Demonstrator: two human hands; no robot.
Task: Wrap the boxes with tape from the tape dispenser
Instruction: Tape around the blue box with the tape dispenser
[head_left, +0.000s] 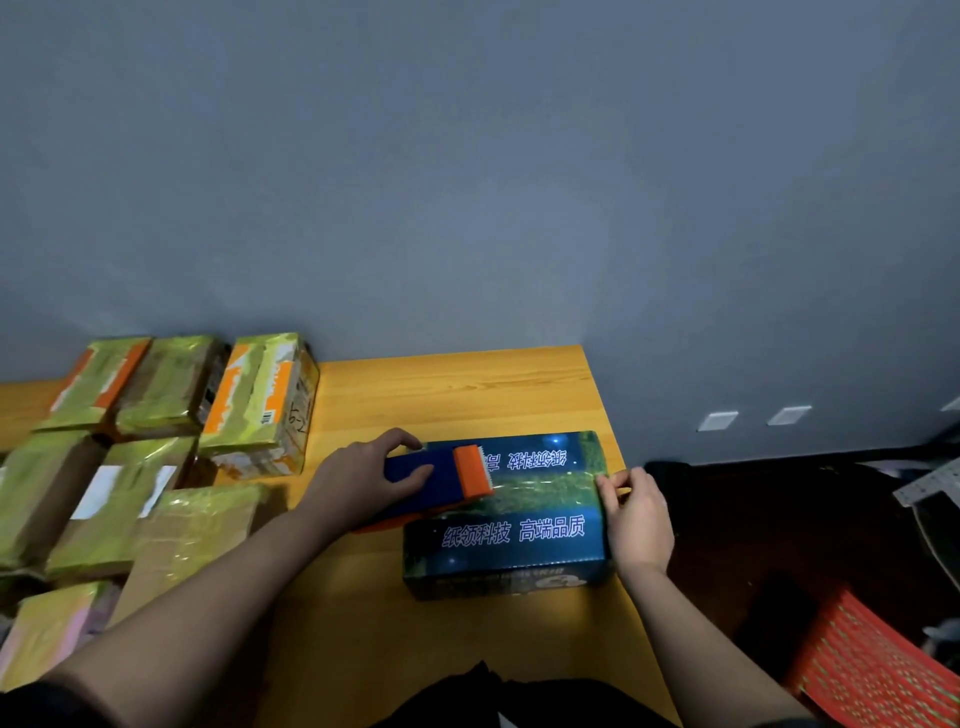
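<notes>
A dark blue printed box (511, 540) lies on the wooden table (447, 395), near its right edge. On the box's left end sits a blue and orange tape dispenser (441, 480), and my left hand (363, 475) grips it. A strip of clear tape (545, 486) runs from the dispenser across the box top to the right edge. There my right hand (636, 512) pinches the tape end against the box's right side.
Several taped cardboard boxes (156, 452) fill the left part of the table, the nearest about a hand's width from my left arm. The grey wall stands behind. Right of the table lie a dark floor and a red patterned mat (872, 665).
</notes>
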